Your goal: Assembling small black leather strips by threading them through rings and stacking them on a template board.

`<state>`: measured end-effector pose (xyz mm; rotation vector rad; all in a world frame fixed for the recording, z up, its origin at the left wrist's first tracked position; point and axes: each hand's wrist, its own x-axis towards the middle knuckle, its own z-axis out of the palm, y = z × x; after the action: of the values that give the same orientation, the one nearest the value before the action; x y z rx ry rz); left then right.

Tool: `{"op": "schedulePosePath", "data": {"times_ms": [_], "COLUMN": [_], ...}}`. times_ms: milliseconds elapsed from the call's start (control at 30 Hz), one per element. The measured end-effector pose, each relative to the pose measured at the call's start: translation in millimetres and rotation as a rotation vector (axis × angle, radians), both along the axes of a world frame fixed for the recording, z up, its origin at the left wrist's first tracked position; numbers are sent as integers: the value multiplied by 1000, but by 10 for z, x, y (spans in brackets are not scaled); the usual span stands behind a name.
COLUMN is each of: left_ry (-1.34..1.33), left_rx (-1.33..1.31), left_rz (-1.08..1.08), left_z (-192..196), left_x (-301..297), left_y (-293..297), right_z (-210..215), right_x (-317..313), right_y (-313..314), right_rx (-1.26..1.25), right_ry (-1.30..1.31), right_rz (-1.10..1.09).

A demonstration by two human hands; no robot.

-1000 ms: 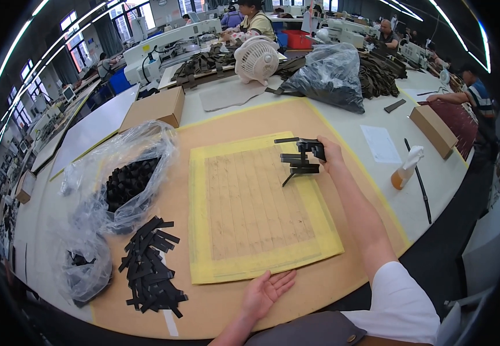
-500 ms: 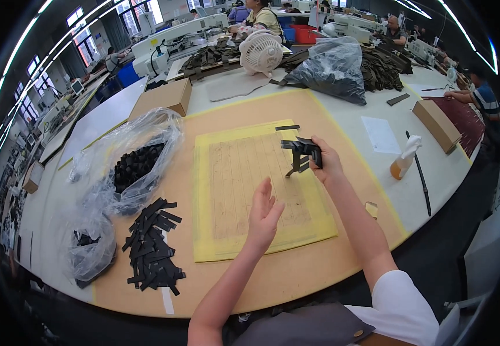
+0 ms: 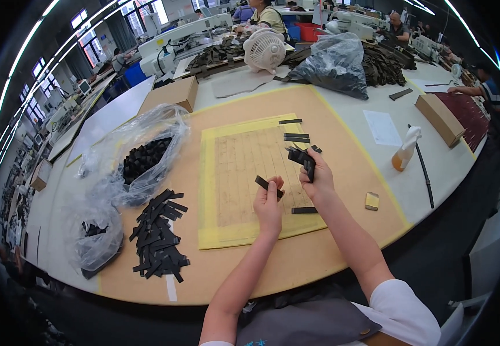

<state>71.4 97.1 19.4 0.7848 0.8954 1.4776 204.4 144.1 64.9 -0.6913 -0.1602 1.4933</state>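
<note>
Tan sheet (image 3: 319, 259) covering much of the worktop, spreading out beneath the yellow-bordered board (image 3: 238, 184). Left of the board, a clear plastic bag (image 3: 169, 122) is slumping open around small black pieces; beyond the board, a filled grey plastic bag (image 3: 333, 66) is lying on the table. A loose pile of black strips (image 3: 160, 236) is sprawling to the board's near left. Past its far edge a white fan (image 3: 265, 51) is standing. Off to the board's right a bottle of amber liquid (image 3: 405, 151) is standing upright.

Over the board's right part, the right hand (image 3: 320, 179) is clenching a bundle of black strips (image 3: 302, 157), ends fanning out. Over the board's middle, the left hand (image 3: 269, 205) is pinching one black strip (image 3: 262, 183) between thumb and fingers. Several short strips are lying flat along the board's right side: one (image 3: 291, 121) near the far edge, a close pair (image 3: 296, 138) just nearer, another (image 3: 304, 210) toward the near right corner. Right of the board, a small yellow-and-dark piece (image 3: 371, 200) is resting.
</note>
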Motion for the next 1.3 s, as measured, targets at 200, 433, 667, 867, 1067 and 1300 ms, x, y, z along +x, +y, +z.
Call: {"op": "schedulePosePath", "data": {"times_ms": [200, 433, 667, 867, 1067, 1300], "left_ry": [-262, -273, 31, -39, -106, 309], "left_rx": [24, 204, 352, 334, 193, 253], "left_rz": [-15, -249, -345, -57, 43, -90], "left_z": [18, 92, 107, 345, 455, 313], "left_x": [-73, -199, -409, -512, -786, -1214], "left_y": [-5, -277, -341, -271, -302, -392], "right_z": [34, -283, -539, -259, -458, -248], "right_x": [-519, -850, -1010, -1415, -1500, -1095], "right_y": [-302, -243, -94, -465, -792, -860], "right_rx": [-52, 153, 105, 182, 157, 595], "right_ry": [22, -168, -366, -245, -463, -1244], "right_rz": [34, -153, -288, -117, 77, 212]}}
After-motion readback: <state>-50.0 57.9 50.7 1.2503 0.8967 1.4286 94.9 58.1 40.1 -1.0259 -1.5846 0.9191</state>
